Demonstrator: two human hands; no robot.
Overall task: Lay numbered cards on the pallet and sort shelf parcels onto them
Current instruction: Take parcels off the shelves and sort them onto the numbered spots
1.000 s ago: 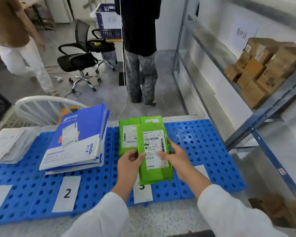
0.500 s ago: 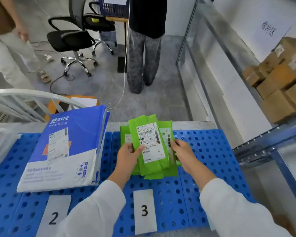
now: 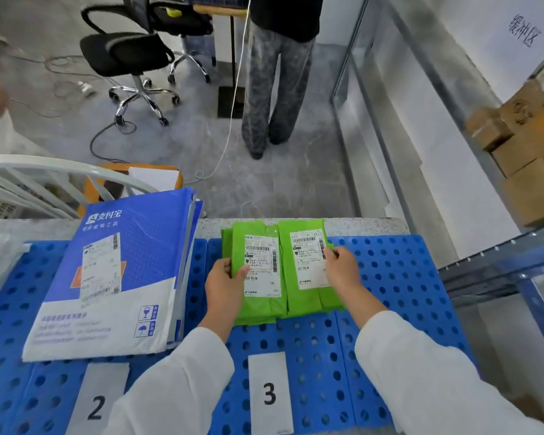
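Left hand (image 3: pixel 225 285): grips the near-left edge of the left green parcel (image 3: pixel 259 274), thumb on its label.
Right hand (image 3: pixel 343 268): pinches the right edge of the right green parcel (image 3: pixel 307 265).
Green parcels: touching side by side, flat on the blue pallet (image 3: pixel 396 277), beyond card 3 (image 3: pixel 269 394).
Done: card 2 (image 3: pixel 96 403) and card 3 laid; blue mailers (image 3: pixel 117 277) stacked beyond card 2.
Left: brown boxes (image 3: pixel 525 152) wait on the shelf; likely partway.

Green parcels (image 3: pixel 283 271) with white labels lie on a blue perforated pallet (image 3: pixel 399 277) beside blue-and-white mailers (image 3: pixel 117 277).
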